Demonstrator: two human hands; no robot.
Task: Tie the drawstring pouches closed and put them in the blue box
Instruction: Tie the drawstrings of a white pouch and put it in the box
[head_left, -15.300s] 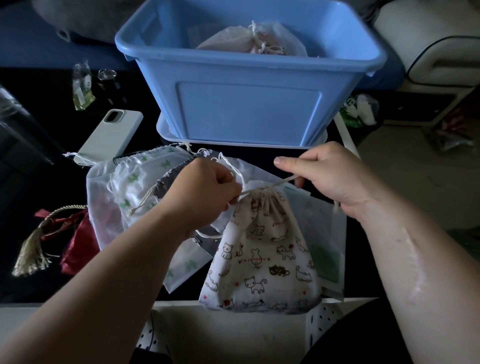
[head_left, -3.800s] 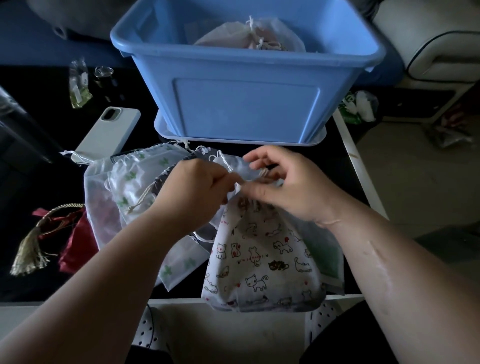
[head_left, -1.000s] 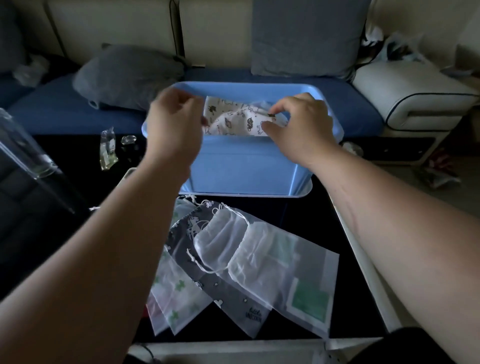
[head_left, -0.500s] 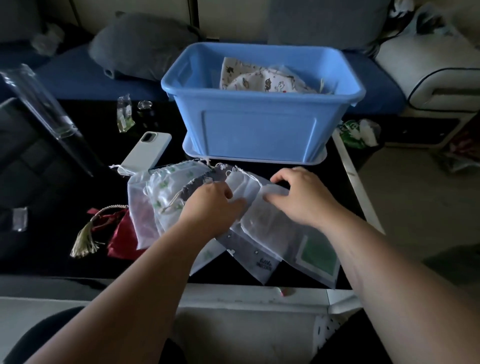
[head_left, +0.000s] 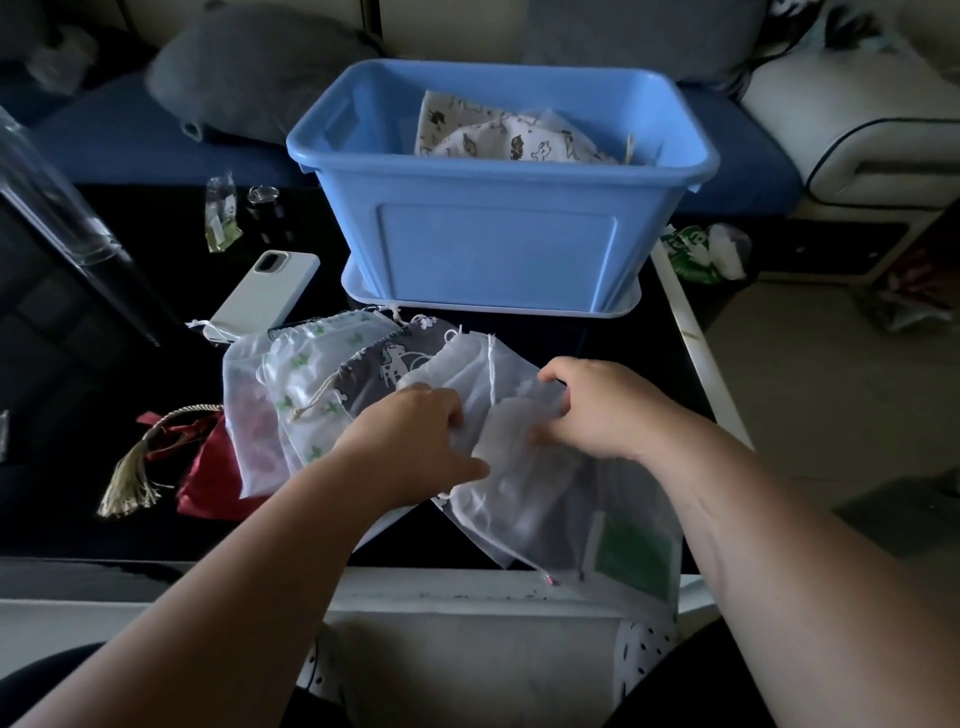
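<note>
- White mesh pouch on top of the fanned pile, on the dark surface just in front of the blue box.
- Left hand and right hand both curled, pinching its sheer fabric near the mouth.
- Best to lift it clear of the grey printed pouch beneath, then find both ends of the white drawstring.
- Pull evenly to gather the mouth, then knot snugly.
- Cat-print pouch already inside the box.
</note>
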